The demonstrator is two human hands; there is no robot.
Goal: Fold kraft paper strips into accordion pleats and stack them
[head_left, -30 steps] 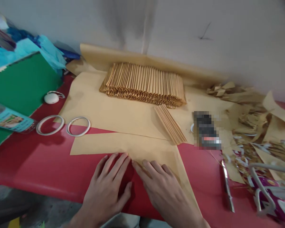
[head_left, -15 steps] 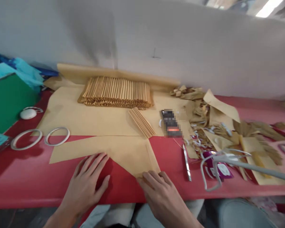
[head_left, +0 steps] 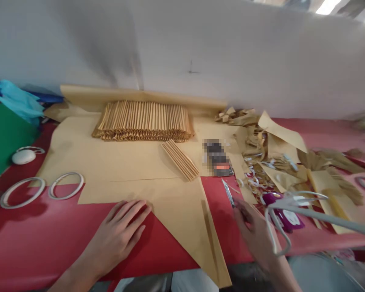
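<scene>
My left hand (head_left: 120, 233) lies flat with fingers stretched, its fingertips on the near edge of a brown kraft paper sheet (head_left: 176, 211). The sheet has a slanted near edge, and its right-hand strip hangs past the front of the red table. To the right of the sheet, my right hand (head_left: 257, 235) is closed round the handle of a slim silver utility knife (head_left: 227, 190). The knife's tip points away, up and to the left. Beyond the sheet lies a small pleated paper piece (head_left: 180, 160), with a wide pleated paper bundle (head_left: 146, 117) behind it.
Two tape rolls (head_left: 42, 188) and a white round object (head_left: 23, 156) lie on the left. A phone (head_left: 220, 166), partly blurred out, lies beyond the knife. Paper scraps (head_left: 280, 170), a purple item (head_left: 292, 219) and a grey-white rod (head_left: 328, 217) crowd the right side.
My right hand has let go of the paper, moved right and taken hold of the utility knife. The paper's right part has shifted toward me. My left hand stays at the paper's edge.
</scene>
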